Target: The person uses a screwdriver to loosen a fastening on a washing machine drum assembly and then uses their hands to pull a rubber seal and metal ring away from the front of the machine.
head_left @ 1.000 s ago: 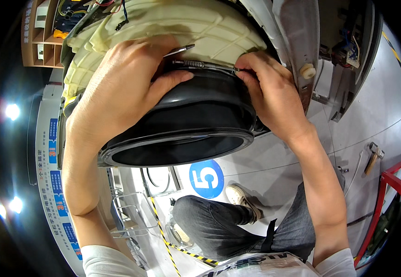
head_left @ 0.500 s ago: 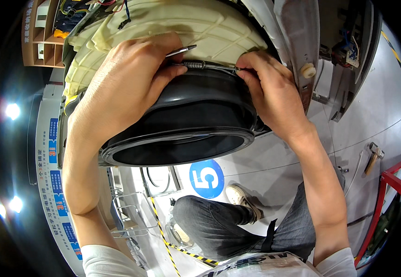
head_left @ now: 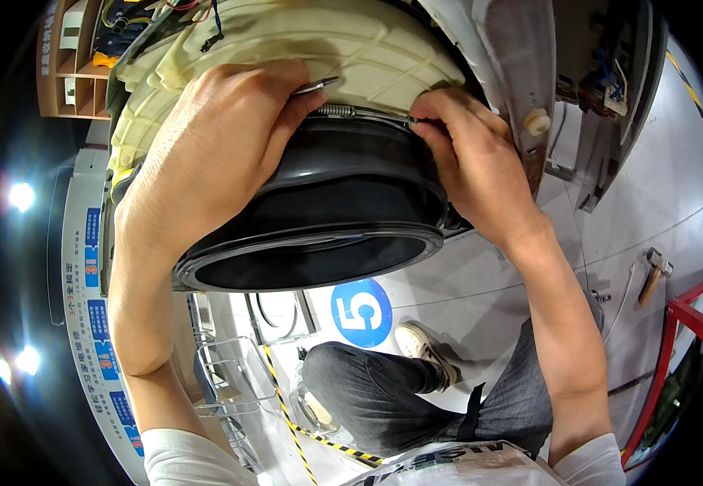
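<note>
A black rubber door gasket [head_left: 343, 166] is fitted around the mouth of a cream plastic washing machine tub [head_left: 351, 49]. Along the gasket's upper edge runs a thin wire clamp with a coil spring [head_left: 339, 111]. My left hand [head_left: 226, 146] is closed, its thumb and fingers pinching at the spring's left end. From its fingers sticks a slim metal tool [head_left: 319, 84] with a tapered tip, its handle hidden. My right hand [head_left: 473, 154] pinches the clamp wire near its right end, against the tub rim; the fingertips partly cover the wire.
Grey metal cabinet panels [head_left: 521, 73] stand right of the tub, with wiring beyond. A hammer [head_left: 655, 275] lies on the tiled floor at right, near a red frame [head_left: 692, 320]. A wire rack [head_left: 234, 377] is below left; a brown shelf [head_left: 84, 73] is at upper left.
Both hands have shifted slightly left, and the spring and the metal tool's tip with them. The grips stay the same.
</note>
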Demonstrator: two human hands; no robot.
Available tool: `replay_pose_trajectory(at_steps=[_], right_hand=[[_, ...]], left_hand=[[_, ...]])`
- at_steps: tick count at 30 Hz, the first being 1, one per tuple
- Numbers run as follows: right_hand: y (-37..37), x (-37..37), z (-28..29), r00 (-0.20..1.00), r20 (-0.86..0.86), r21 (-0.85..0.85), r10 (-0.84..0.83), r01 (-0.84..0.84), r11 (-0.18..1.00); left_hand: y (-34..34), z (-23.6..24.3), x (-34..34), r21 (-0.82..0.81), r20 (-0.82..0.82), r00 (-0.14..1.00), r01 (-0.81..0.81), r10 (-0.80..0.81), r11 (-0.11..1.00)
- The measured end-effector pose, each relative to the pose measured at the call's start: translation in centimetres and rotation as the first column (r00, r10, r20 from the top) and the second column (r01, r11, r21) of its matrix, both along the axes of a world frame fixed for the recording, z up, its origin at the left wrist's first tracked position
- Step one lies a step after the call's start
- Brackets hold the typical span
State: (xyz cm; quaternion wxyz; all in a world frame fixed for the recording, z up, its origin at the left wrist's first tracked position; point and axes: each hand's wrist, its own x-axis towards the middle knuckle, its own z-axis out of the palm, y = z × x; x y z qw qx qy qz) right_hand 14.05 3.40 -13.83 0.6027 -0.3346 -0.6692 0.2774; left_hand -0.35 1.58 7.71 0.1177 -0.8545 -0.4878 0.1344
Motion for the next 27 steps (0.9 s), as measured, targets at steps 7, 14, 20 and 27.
replay_pose_trajectory(at_steps=[7,14,20,27], right_hand=[[0.2,0.2,-0.1,1.000,-0.010,0.011,-0.008,0.008,1.000],[0.2,0.2,-0.2,0.999,0.029,0.034,0.023,-0.024,0.999],[0.1,0.1,-0.2,1.000,0.020,0.037,0.011,-0.012,0.999],[0.2,0.2,-0.2,0.999,0.033,0.040,0.007,-0.009,0.999]], left_hand=[[0.1,-0.3,0.1,0.005,0.097,0.992,0.075,-0.075,0.997],[0.3,0.0,0.1,0.021,0.011,0.999,0.031,-0.031,0.999],[0.4,0.1,-0.4,-0.036,0.078,0.991,0.111,-0.108,0.993],[0.2,-0.3,-0.3,0.023,0.108,0.991,0.076,-0.078,0.997]])
